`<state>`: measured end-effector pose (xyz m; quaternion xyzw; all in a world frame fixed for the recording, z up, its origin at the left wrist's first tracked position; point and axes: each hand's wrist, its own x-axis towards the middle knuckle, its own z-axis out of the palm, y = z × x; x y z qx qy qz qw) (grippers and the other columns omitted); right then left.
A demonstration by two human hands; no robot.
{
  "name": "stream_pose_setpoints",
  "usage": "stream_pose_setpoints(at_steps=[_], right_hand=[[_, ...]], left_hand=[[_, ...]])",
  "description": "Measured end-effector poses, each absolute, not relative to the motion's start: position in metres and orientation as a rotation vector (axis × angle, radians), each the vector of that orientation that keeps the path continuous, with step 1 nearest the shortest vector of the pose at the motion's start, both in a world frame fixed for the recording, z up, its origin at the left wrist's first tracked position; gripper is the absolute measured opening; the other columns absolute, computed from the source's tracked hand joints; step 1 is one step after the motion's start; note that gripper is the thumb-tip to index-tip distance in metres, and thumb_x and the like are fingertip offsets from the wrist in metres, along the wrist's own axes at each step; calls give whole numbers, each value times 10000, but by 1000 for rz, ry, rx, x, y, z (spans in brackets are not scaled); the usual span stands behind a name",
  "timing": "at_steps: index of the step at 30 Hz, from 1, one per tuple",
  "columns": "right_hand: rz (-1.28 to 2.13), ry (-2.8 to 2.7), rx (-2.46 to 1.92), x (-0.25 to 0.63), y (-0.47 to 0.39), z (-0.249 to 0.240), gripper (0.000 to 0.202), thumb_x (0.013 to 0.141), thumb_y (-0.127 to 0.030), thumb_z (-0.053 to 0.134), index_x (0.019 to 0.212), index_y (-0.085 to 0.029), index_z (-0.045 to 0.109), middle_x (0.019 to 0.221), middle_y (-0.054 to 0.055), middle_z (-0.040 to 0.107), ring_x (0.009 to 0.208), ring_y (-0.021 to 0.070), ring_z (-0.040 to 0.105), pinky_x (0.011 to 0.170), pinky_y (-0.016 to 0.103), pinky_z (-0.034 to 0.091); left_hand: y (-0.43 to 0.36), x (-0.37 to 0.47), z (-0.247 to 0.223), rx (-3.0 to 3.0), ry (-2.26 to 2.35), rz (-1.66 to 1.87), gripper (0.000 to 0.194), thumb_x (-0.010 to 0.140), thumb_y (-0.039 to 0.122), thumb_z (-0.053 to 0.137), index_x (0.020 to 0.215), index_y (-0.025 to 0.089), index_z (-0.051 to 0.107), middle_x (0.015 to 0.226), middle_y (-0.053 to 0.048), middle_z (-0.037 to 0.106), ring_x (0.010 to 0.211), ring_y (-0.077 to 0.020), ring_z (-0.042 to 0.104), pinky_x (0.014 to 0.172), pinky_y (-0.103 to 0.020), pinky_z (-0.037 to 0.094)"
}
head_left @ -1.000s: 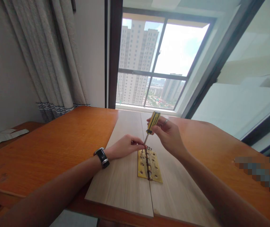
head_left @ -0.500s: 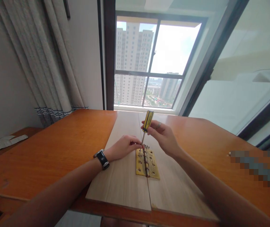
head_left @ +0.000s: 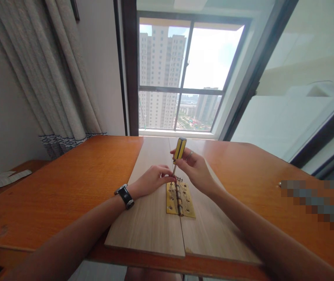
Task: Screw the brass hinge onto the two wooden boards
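Observation:
A brass hinge [head_left: 186, 201] lies across the seam between two pale wooden boards [head_left: 149, 230]. My right hand [head_left: 194, 168] grips the yellow and black handle of a screwdriver [head_left: 180, 150], which leans with its shaft pointing down to the far left end of the hinge. At that end my left hand [head_left: 156, 177] is closed, thumb and fingers pinched around the lower shaft or something small at its tip; which one I cannot tell. Several small screws [head_left: 179, 179] sit just past the hinge's far edge, partly covered by my fingers.
The boards rest on an orange-brown wooden table [head_left: 102, 171]. Beyond its far edge is a window [head_left: 181, 89]. A grey curtain [head_left: 58, 78] hangs at the left, near a strip of white cloth [head_left: 6, 181]. A blurred patch [head_left: 315, 203] covers something at the right.
The screwdriver handle has turned a little in my right hand. The whole view has shifted slightly; my left hand keeps its place by the hinge.

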<state>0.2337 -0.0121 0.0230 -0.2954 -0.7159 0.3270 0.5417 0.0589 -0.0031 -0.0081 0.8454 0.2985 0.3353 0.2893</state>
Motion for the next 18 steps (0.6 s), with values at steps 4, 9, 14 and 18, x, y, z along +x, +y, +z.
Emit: stream_pose_setpoints(at_steps=[4,9,14,18], right_hand=[[745,-1765,-645,236,-16,25,295,900,-432,573,998,-199,723,1070,87,685,989,214,627,829,354,512],[782,-1736,-722,236,-10,20,242,852,-411,639,949,-197,694,1044,80,705,917,205,646,792,356,525],[830,-1644,-731,233,-4,11,232,747,-340,741,871,-197,606,855,26,677,705,152,596,687,321,499],[815,-1698,-715,233,-10,14,211,795,-356,690,915,-193,631,878,42,673,817,185,619,753,342,499]], left_hand=[[-2,58,-9,2247,777,879,212,918,261,576,851,144,739,898,-50,676,862,-160,597,806,-264,449],[-6,58,-5,2247,922,884,208,888,318,612,880,149,734,835,-34,679,772,-152,554,725,-267,432],[-8,61,-4,2183,933,1000,143,864,270,641,890,152,717,902,-25,705,755,-136,545,704,-251,408],[-5,60,-7,2165,852,986,171,897,260,602,898,142,726,952,-52,717,843,-162,598,773,-261,431]])
